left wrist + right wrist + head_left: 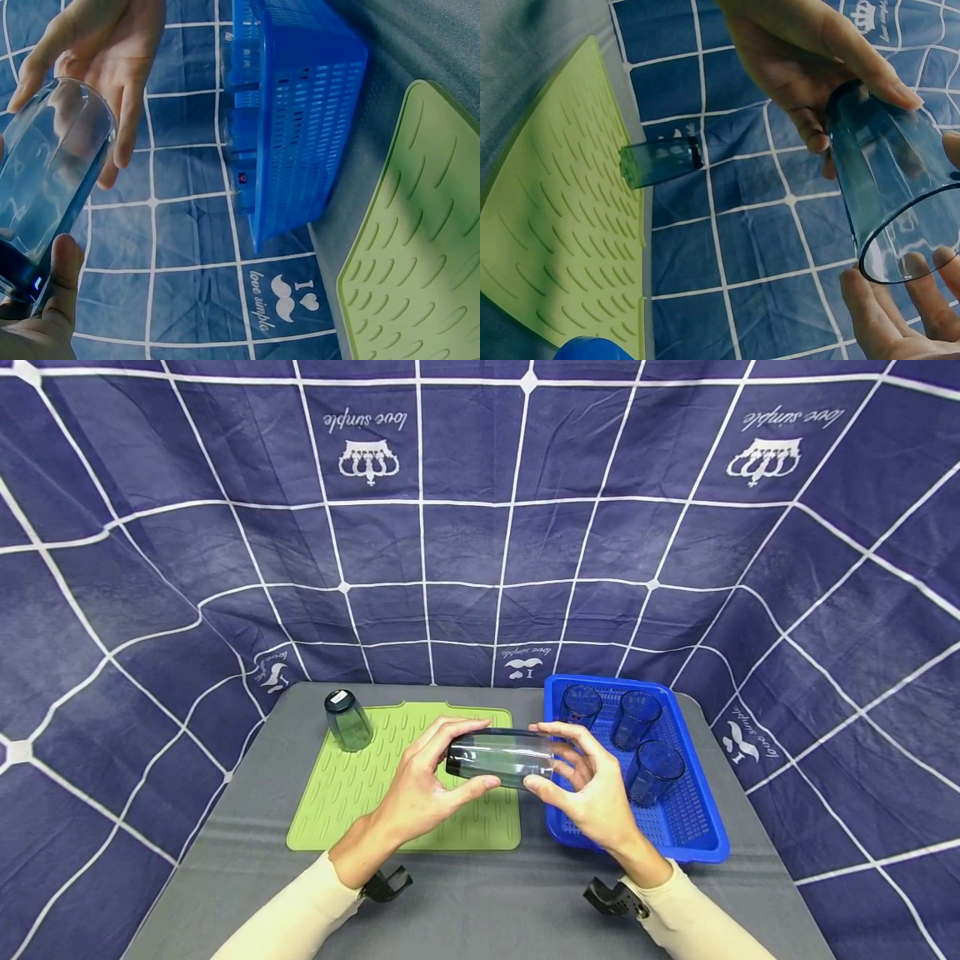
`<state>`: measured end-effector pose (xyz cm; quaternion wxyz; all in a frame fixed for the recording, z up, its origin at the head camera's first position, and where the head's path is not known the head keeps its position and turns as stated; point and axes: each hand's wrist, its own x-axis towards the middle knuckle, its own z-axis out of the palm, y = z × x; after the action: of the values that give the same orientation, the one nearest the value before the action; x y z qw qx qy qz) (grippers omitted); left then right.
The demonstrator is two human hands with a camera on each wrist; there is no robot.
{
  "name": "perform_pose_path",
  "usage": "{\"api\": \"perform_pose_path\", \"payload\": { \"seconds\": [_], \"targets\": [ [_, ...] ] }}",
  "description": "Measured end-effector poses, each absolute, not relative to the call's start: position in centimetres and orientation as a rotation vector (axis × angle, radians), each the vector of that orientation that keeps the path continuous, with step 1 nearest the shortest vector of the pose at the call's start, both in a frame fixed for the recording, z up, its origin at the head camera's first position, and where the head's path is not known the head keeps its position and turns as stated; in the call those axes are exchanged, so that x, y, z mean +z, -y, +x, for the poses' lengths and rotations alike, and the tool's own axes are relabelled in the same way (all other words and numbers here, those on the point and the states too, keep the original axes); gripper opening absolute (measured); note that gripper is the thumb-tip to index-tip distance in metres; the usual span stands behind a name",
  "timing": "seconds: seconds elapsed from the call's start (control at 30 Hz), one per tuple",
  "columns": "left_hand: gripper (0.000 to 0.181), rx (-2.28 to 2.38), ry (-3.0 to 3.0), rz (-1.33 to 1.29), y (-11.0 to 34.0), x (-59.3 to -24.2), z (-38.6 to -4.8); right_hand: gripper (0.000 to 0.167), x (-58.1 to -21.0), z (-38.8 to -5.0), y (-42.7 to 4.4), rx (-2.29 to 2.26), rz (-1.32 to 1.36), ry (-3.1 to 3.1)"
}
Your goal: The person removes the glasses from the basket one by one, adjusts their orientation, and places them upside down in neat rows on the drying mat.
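Note:
A tinted clear drinking glass (501, 757) lies sideways in the air between both hands, over the right part of the green mat (352, 806). My left hand (422, 783) grips its dark base end, thumb below and fingers above. At the rim end, my right hand (598, 787) holds the glass between thumb and fingers. In the right wrist view, the open mouth of the glass (889, 172) faces the right hand's fingers (870, 307). Seen from the left wrist, the glass (52, 180) looks empty.
A second tinted glass (348, 722) stands upside down at the mat's back left corner. To the right is a blue perforated basket (712, 835) with three glasses (654, 774) inside. Grey cloth (487, 902) covers the table, and a blue checked curtain (465, 543) surrounds it.

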<state>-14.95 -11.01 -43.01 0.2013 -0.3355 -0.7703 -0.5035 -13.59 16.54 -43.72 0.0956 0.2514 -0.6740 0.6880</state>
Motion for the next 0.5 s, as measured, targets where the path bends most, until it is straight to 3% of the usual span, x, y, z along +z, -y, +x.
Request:
{"api": "perform_pose_path", "payload": {
  "seconds": [0.5],
  "targets": [
    [0.081, -1.411, 2.115, -0.908, 11.41, -42.61, -14.90, 0.070, -44.61, -13.96, -16.37, 2.151, 0.825, 1.959]
  ]
}}
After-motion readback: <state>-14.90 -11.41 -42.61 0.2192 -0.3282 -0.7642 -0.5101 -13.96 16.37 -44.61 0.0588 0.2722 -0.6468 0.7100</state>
